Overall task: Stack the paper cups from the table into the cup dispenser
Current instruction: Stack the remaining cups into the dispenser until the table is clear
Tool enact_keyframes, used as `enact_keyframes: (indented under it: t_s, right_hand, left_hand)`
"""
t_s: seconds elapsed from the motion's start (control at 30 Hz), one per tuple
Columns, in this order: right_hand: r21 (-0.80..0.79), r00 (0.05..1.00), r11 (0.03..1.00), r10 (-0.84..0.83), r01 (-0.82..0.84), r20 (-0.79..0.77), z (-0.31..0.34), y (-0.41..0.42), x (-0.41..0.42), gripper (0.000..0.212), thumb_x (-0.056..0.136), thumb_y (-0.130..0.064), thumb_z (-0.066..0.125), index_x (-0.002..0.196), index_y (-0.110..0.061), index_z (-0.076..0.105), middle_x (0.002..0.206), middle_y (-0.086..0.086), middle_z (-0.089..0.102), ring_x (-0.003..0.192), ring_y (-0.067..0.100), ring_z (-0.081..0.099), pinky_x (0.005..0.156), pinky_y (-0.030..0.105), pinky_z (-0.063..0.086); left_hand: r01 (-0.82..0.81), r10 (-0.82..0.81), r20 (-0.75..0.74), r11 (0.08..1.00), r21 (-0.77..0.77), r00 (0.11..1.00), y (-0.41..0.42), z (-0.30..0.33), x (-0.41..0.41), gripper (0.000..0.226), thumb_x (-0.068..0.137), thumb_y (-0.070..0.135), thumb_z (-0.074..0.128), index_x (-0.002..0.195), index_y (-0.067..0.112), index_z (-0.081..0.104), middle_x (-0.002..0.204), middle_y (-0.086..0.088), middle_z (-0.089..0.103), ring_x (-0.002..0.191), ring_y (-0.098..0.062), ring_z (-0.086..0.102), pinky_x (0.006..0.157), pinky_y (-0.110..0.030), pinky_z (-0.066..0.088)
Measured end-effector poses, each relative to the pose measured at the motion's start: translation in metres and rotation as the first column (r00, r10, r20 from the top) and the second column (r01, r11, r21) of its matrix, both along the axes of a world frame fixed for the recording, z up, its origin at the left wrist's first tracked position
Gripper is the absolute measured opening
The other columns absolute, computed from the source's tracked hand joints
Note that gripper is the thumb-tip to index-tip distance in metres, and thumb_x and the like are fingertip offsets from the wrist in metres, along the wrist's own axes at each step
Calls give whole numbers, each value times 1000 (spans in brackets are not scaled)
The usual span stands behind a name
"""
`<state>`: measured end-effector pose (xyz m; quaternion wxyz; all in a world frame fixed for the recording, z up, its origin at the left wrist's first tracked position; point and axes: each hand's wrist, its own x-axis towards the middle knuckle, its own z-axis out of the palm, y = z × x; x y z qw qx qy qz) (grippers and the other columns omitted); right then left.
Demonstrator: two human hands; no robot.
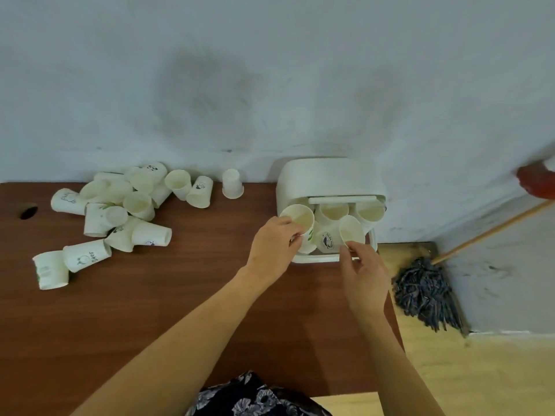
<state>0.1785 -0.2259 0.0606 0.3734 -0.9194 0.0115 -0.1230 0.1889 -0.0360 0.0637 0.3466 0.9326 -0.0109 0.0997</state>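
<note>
We see left hand (274, 244) gripping paper cup (298, 218) by its side, fingers curled round it, cup tilted at front-left of cup dispenser (329, 183). Right hand (365, 273) pinches rim of second cup (352, 230) between thumb and fingertips, just before dispenser's middle. We note two more cups seated in dispenser behind. Loose cup pile (120, 208) lies well left on brown table (180, 295). Mop (426, 291) leans against wall, right.

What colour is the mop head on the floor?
Dark blue-grey strands on the mop head, seen in the head view.
</note>
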Motion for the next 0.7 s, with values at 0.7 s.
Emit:
enact_keyframes:
  t_s: [0.7]
  right_hand:
    - [82,979,983,155,-167,136,-5,-33,48,15,89,-21,66,99,-11,71,98,-1,70,84,11,63,73,10,47]
  left_hand:
    - [21,44,-288,976,218,956,-43,-41,40,19,93,17,56,100,18,73,100,-2,66,99,-20,56,79,-30,50]
